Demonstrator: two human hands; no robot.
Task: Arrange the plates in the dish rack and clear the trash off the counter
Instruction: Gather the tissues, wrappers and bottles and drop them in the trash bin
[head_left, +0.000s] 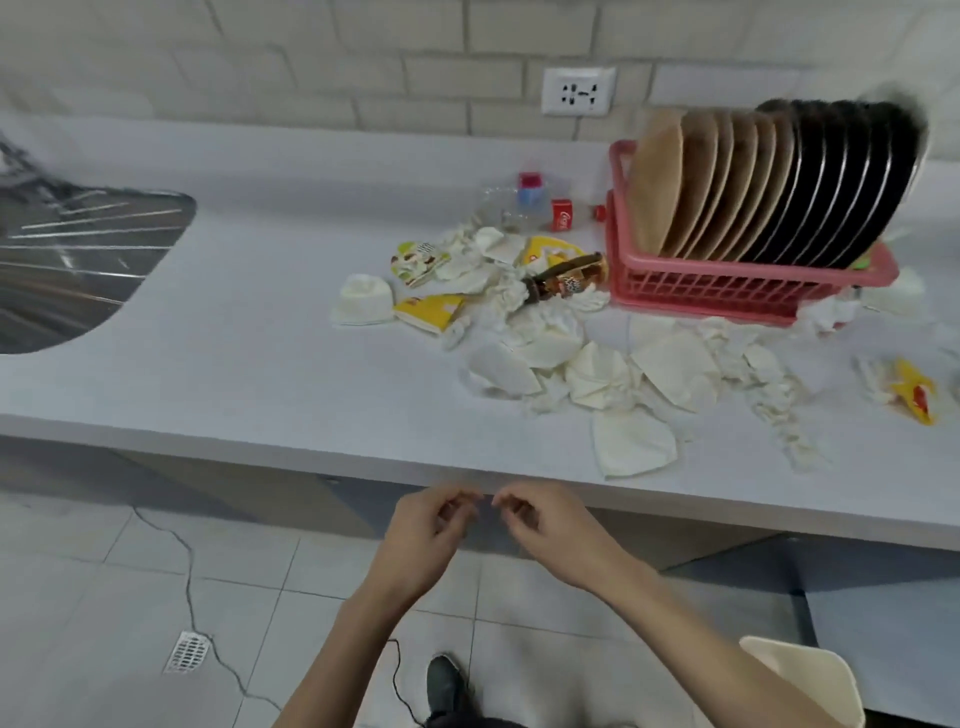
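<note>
Blur first: the right side is motion-smeared. The tops of the black plates streak out, so you can't count them reliably. Sink is cut off at the left edge, cream bin at the bottom right corner. Clear plastic bottle behind the trash is hard to outline; only its red cap reads clearly.

Pink dish rack sits on the counter at the back right, near the wall. Plates stand on edge in 1 packed row: tan plates on the left, black ones on the right.

Trash lies on the counter left of and in front of the rack:
- crumpled white napkins, spreading toward the front edge
- yellow wrapper at the pile's left side
- brown bottle lying at the rack's front left corner
- red can just left of the rack
- yellow-red wrapper far right

Your left hand and right hand hang just below the counter's front edge, over the floor, fingertips almost meeting. Both have loosely curled fingers, thumb near index. Nothing is visible in either, and neither touches the counter.
</note>
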